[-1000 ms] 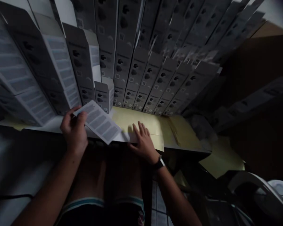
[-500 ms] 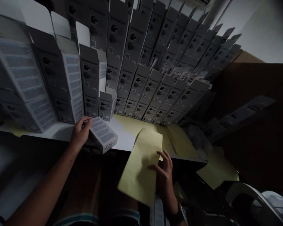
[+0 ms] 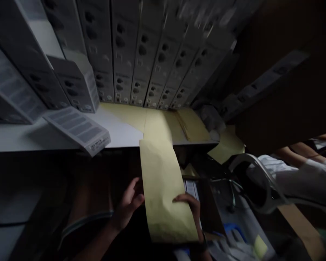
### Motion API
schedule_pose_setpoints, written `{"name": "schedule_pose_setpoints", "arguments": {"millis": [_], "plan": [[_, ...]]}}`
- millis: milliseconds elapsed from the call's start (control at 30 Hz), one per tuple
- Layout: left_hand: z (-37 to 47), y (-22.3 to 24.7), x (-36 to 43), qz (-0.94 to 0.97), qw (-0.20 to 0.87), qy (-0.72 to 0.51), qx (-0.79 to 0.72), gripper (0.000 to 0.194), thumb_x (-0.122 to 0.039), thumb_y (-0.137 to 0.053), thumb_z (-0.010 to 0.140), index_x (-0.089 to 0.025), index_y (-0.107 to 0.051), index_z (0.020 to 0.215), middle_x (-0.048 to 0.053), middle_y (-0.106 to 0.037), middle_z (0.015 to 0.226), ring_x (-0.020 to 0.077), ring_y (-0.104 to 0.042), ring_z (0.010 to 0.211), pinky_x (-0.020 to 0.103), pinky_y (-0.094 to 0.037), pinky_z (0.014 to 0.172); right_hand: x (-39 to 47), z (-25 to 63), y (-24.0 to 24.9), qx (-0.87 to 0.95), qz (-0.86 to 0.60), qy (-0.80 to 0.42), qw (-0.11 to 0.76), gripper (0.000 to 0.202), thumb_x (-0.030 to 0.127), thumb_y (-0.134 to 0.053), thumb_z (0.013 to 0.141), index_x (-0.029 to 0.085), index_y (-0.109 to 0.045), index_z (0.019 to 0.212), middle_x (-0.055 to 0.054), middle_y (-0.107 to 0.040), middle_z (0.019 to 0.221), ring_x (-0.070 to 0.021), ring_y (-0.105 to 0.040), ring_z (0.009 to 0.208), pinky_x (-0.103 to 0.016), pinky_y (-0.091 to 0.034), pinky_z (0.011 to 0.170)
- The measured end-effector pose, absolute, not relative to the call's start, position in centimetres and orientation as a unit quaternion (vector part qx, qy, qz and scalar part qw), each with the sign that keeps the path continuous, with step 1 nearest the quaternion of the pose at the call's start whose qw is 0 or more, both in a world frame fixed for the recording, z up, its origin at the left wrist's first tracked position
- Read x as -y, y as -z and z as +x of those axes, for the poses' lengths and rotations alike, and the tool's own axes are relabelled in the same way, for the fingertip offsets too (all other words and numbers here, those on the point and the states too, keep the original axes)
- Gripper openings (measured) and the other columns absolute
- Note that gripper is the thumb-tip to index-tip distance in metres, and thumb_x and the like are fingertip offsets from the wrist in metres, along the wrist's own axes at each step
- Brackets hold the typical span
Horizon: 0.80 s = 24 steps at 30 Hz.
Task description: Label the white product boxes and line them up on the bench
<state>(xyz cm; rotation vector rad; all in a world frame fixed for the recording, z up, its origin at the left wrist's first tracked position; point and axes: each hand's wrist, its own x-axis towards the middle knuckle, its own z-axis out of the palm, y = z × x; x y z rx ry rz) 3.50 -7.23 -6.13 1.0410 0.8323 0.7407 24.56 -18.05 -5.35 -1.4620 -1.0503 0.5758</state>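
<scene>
A long sheet of yellow paper (image 3: 165,188) hangs in front of the table edge, slightly bowed and creased. My right hand (image 3: 191,206) grips it at its right side, thumb on the front and fingers hidden behind. Beside the sheet's left edge is my left hand (image 3: 129,203), thumb and fingers apart, with nothing visible in it; some fingertips are hidden. A closed grey-white box (image 3: 78,127) with printed panels lies on its side at the table's front edge, away from both hands.
Rows of stacked upright boxes (image 3: 154,69) fill the back of the white table (image 3: 122,134). More yellow paper (image 3: 194,125) lies at right, by crumpled clear plastic (image 3: 213,121). A pale curved frame (image 3: 268,181) and another person's arm (image 3: 301,150) are further right.
My left hand has let go of the box and moved down and right to the yellow sheet. The sheet is turned more upright in my right hand. The view has tilted down.
</scene>
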Motion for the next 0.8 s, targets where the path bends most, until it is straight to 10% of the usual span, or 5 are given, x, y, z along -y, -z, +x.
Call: {"name": "schedule_pose_setpoints", "arguments": {"millis": [333,533,800], "plan": [[4.3,2.6,8.1,0.422,0.808,-0.218,-0.349,0.05,-0.051,-0.073,0.078,-0.015,-0.071,0.112,0.012,-0.075,0.108,0.0261,-0.074,0.093,0.038,-0.065,0.086,17.0,24.6,5.3,0.218,-0.588,-0.43,0.649,0.04,0.036,-0.061,0.081,0.021,-0.069,0.117,-0.007,-0.075,0.09,-0.02,-0.068,0.069,-0.03,-0.053,0.062],[4.2,1.7,8.7,0.415,0.785,-0.242,-0.39,0.058,-0.046,-0.078,0.074,-0.017,-0.066,0.123,0.011,-0.076,0.108,0.0267,-0.074,0.097,0.035,-0.066,0.083,16.7,24.1,5.6,0.255,-0.601,-0.495,0.574,0.024,0.04,-0.074,0.073,0.017,-0.066,0.069,0.0,-0.059,0.062,-0.0112,-0.049,0.055,-0.021,-0.037,0.052],[2.4,3.1,7.5,0.511,0.716,-0.243,-0.409,0.054,-0.055,-0.075,0.075,-0.015,-0.071,0.111,0.013,-0.076,0.108,0.0283,-0.074,0.096,0.029,-0.066,0.075,17.4,24.6,8.4,0.31,-0.6,-0.504,0.538,0.028,0.04,-0.071,0.072,0.017,-0.062,0.06,0.0,-0.054,0.059,-0.0112,-0.044,0.057,-0.022,-0.035,0.055]]}}
